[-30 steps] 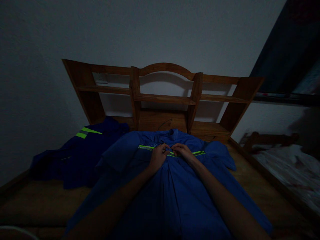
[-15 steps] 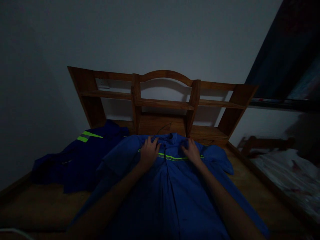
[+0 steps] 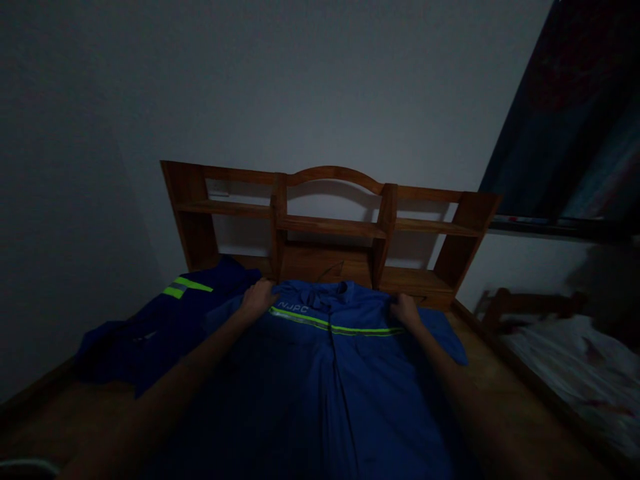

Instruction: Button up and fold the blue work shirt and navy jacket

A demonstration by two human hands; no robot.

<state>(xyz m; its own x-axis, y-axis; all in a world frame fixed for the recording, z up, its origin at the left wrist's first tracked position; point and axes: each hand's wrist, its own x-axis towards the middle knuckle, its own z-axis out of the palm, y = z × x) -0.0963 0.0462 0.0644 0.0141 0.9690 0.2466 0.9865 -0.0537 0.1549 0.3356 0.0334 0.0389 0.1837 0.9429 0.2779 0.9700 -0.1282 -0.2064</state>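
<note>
Jacket (image 3: 300, 353)'s lying spread out on the boards (image 3: 487, 387), below the shelf (image 3: 333, 227). Looks soft, light and floppy, so I'd grab the 2 shoulders (image 3: 383, 303). Left hand (image 3: 259, 298) and right hand (image 3: 406, 311) are curled there; can't tell if they're pinching cloth.

The one lettering that can be read is a single row of pale capitals (image 3: 293, 307), apparently "NJPC", on the chest of the blue collared work jacket (image 3: 360, 373). It stands to the left of the front opening as the camera sees it, just above the yellow-green and grey reflective band (image 3: 300, 318) and below the collar. The row is upright to the viewer and dim, the second letter least distinct. The darker blue garment (image 3: 173, 333) at left bears a small pale mark (image 3: 145, 337), too blurred to read.
</note>
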